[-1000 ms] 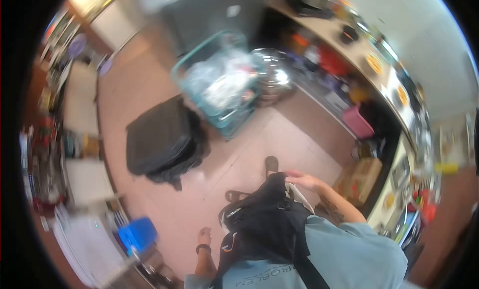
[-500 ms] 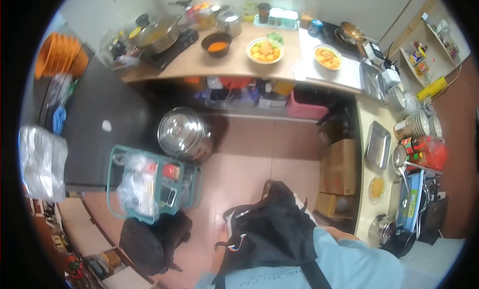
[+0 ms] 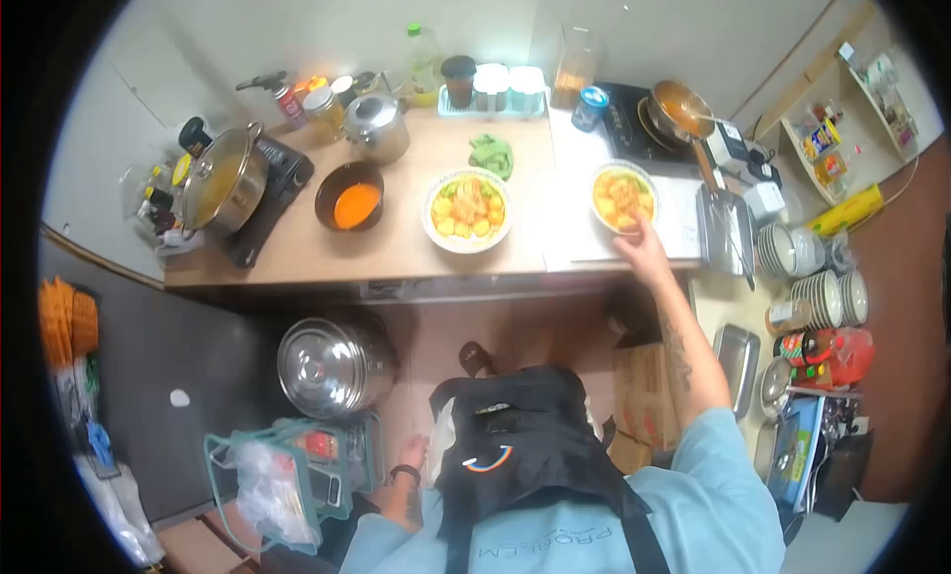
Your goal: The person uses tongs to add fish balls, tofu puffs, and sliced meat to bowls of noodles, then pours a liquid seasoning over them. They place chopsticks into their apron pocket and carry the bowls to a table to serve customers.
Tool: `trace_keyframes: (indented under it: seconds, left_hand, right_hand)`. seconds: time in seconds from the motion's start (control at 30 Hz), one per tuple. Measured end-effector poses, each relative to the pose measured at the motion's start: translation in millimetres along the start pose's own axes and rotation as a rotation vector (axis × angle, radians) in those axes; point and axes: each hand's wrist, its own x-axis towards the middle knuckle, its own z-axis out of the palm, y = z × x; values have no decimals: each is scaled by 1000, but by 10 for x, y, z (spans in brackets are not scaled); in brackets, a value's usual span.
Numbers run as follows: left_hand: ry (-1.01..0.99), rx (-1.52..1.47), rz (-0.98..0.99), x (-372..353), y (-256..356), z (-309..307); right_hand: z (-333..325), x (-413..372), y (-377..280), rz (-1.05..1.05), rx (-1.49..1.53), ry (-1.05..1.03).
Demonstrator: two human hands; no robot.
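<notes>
My right hand (image 3: 642,247) reaches to the near rim of the right-hand bowl (image 3: 624,196), which holds yellow chunks and orange topping. Its fingers are bent over the rim, closed on it. My left hand (image 3: 414,453) hangs low beside the black apron (image 3: 515,416); its fingers are too small and blurred to read. A larger white bowl (image 3: 468,210) of similar food stands left on the counter, with green gloves or cloth (image 3: 490,156) behind it. Further left is a dark bowl (image 3: 352,198) with orange liquid.
A lidded pot (image 3: 226,181) sits on a burner at the left. At the right are a pan (image 3: 681,111) on a black cooktop, a metal tray (image 3: 726,232) and stacked plates (image 3: 818,299). A large steel pot (image 3: 335,368) and a green cart (image 3: 287,485) stand below the counter.
The view has moved closer to the counter. My right arm has come up and forward, with its hand now at the right-hand bowl. My left hand has come into view.
</notes>
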Motion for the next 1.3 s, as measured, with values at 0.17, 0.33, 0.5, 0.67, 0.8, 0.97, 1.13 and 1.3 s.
trace_keyframes:
  seconds: [0.17,0.33,0.5,0.67,0.8,0.97,1.13,1.3]
  left_hand:
    - [19,-274,-9,422,1231,-85]
    - [192,-470,70,170,2069,24]
    - [317,-574,-185,3,1347,611]
    - [266,-315,-357,-487,1697,1261]
    - [214,-132,-210,-156,1585,1385]
    - [289,-248,-19,397,1698,1310]
    - [356,-373,125,577,2004,1099]
    - [285,-417,38,460,1696,1007]
  right_hand:
    - [-195,1721,-97,-76,-173,154]
    - [60,3083,159,-110,-325,183]
    - [450,3669,139,4,-310,290]
    - [530,3715,172,79,-244,293]
    - [383,3466,-145,-111,-11,156]
    - [327,2933,-840,-408,-62,-230]
    - [717,2380,-1374,-776,-381,-523]
    - [1138,1921,-1643,-978,-730,-691]
